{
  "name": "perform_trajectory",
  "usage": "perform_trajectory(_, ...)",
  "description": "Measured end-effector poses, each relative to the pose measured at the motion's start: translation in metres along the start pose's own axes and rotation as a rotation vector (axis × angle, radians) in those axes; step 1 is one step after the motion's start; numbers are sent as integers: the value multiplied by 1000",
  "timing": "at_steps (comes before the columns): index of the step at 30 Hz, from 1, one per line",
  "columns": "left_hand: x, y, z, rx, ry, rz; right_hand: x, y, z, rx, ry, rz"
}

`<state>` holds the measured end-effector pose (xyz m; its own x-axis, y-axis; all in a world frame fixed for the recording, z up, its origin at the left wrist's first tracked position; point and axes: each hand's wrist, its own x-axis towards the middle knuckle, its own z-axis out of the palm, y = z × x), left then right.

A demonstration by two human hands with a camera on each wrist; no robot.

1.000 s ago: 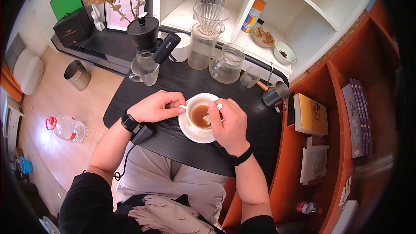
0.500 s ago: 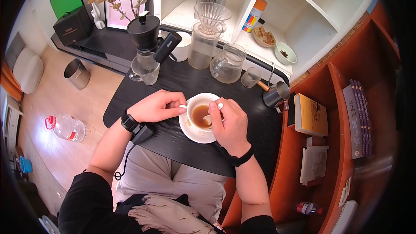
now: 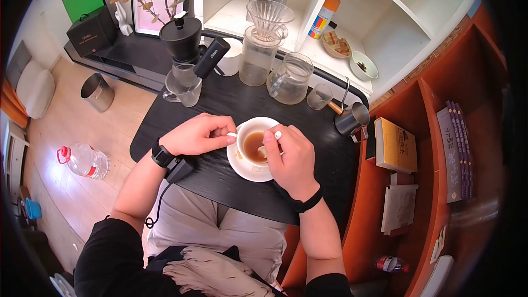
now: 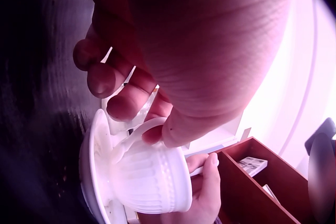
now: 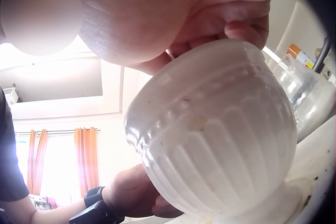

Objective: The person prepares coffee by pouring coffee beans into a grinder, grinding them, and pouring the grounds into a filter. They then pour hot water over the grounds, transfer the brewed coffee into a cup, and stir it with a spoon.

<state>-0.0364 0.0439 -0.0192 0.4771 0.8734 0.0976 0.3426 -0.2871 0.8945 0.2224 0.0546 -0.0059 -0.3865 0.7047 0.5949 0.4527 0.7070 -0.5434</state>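
Note:
A ribbed white cup (image 4: 152,176) stands on a white saucer (image 3: 236,166), with brown liquid (image 3: 251,144) inside. My left hand (image 3: 199,134) pinches the cup's handle (image 4: 137,130) between thumb and index finger, while its other fingers curl loosely beside the cup. In my right hand (image 3: 295,159), thumb and fingers pinch a white spoon (image 3: 263,152) whose bowl dips into the liquid. That hand hangs over the cup's right rim and hides part of it. From the right wrist view, the cup's fluted side (image 5: 220,134) fills the middle, below the right palm.
Behind the cup on the black table (image 3: 214,168) stand a coffee grinder (image 3: 181,38), a glass mug (image 3: 187,88), a glass dripper (image 3: 269,19) on a tall container, a glass server (image 3: 290,80), a small glass (image 3: 319,97) and a metal pitcher (image 3: 352,118). Bookshelves (image 3: 429,132) rise at the right.
The head view shifts very slightly. Both hands keep their grips on the cup handle and the spoon, with hardly any visible movement.

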Motion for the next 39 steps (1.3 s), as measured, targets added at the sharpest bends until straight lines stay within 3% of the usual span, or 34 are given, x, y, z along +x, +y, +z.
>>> perform_trajectory(24,-1,0,-2,106,12,-28,0,-8,1,-28,-51,-38)
perform_trajectory(29,-1,0,-3,311,15,-23,0,-9,0,-30,-75,-21)
perform_trajectory(37,-1,2,-2,189,69,10,-1,-4,3,-17,-21,-43)
perform_trajectory(39,-1,2,-2,162,74,17,-3,-3,3,23,-12,26)
